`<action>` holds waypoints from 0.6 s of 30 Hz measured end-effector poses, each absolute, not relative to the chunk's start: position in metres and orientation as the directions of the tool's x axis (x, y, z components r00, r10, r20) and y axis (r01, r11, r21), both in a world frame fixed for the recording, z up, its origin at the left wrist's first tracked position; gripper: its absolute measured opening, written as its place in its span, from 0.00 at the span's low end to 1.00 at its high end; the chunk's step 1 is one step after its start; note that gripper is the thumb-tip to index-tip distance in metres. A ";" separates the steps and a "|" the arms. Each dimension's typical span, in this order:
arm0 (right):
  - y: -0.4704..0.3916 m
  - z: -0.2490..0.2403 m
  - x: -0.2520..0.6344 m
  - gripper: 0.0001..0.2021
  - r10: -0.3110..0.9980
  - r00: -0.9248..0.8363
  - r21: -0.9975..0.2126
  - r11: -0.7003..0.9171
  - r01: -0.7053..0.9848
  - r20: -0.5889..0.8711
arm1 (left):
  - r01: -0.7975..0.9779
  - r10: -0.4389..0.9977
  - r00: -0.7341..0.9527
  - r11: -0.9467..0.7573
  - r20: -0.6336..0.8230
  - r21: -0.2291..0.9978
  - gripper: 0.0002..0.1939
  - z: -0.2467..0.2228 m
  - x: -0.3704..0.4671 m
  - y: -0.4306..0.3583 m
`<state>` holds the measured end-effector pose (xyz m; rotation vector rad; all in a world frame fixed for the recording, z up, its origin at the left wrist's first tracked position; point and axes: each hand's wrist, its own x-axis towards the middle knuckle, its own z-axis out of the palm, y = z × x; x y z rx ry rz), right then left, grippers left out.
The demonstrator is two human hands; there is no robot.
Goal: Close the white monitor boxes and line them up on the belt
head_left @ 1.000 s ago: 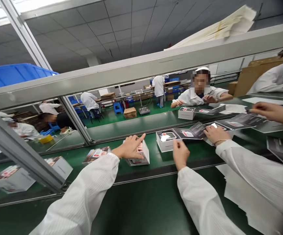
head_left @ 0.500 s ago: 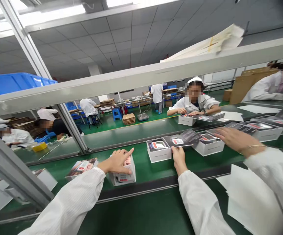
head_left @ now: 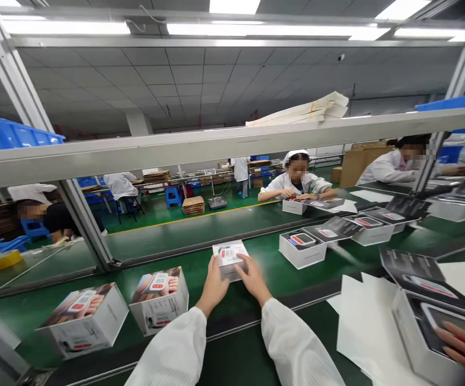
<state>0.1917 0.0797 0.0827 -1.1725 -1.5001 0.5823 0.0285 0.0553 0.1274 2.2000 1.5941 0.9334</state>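
A white product box with a device pictured on its top stands on the green conveyor belt in front of me, its lid down. My left hand is closed round its left side. My right hand grips the right side, fingers at the top edge. Left of my hands stand two closed picture boxes, one nearer and one farther left. To the right is an open box, a white and red device in it and its dark lid folded out to the right.
A co-worker's hand touches a device in an open box at the lower right, by white sheets. More open boxes stand along the belt. A metal shelf rail crosses above. Another person works opposite.
My left hand has left the closed picture box. The nearest open box now has its lid down, between both my hands. My view has turned right and levelled.
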 end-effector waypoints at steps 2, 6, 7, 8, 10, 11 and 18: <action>0.081 0.086 0.197 0.24 0.903 0.140 -0.892 0.357 0.279 0.405 | 0.722 0.900 0.237 -0.415 0.365 0.553 0.48 0.127 0.022 0.049; 0.074 0.097 0.202 0.25 0.944 0.201 -0.964 0.265 0.000 0.260 | 0.728 0.747 0.541 -0.646 0.387 0.228 0.49 0.172 0.007 0.030; 0.072 0.100 0.201 0.25 0.957 0.181 -0.968 0.241 -0.063 0.227 | 0.737 0.716 0.595 -0.667 0.366 0.106 0.49 0.188 0.005 0.028; 0.069 0.103 0.198 0.25 0.969 0.155 -0.972 0.210 -0.110 0.192 | 0.745 0.701 0.626 -0.667 0.341 0.005 0.49 0.204 0.004 0.028; 0.064 0.108 0.191 0.23 0.986 0.102 -0.979 0.148 -0.139 0.135 | 0.734 0.694 0.671 -0.672 0.262 -0.099 0.48 0.231 0.002 0.029; 0.062 0.110 0.187 0.21 0.987 0.103 -0.984 0.133 -0.118 0.121 | 0.726 0.698 0.685 -0.680 0.211 -0.105 0.48 0.240 0.001 0.031; 0.059 0.120 0.218 0.13 0.783 0.472 -0.892 0.225 0.392 0.405 | 0.827 0.827 0.562 -0.562 0.001 -0.028 0.47 0.240 -0.022 0.032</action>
